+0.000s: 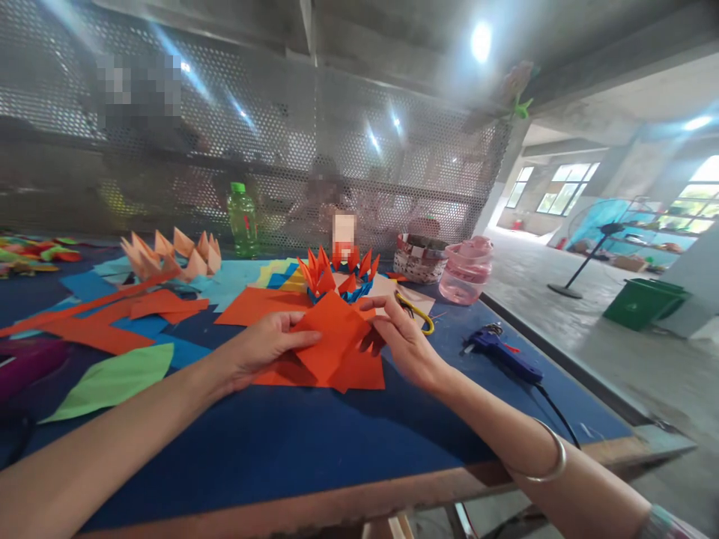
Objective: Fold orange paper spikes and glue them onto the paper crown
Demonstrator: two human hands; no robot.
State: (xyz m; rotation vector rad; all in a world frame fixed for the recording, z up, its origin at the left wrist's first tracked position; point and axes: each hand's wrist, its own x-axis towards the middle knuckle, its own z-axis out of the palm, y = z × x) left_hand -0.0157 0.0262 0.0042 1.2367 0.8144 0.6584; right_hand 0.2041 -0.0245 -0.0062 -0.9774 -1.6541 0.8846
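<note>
Both my hands hold one orange paper square (331, 337), lifted and tilted like a diamond above a small pile of orange sheets (359, 372) on the blue table (269, 442). My left hand (264, 348) pinches its left edge, thumb on top. My right hand (401, 340) grips the right edge with bent fingers. Just behind the paper stands a folded orange and blue paper flower (337, 275).
Yellow-handled scissors (416, 313) and a blue glue gun (502, 353) lie right of my hands. Farther back stand a pink jar (465, 271), a woven basket (419, 258), a green bottle (243, 218) and pale orange folded shapes (171, 253). Loose coloured sheets (112, 322) cover the left. A perforated metal screen (281, 150) closes the back.
</note>
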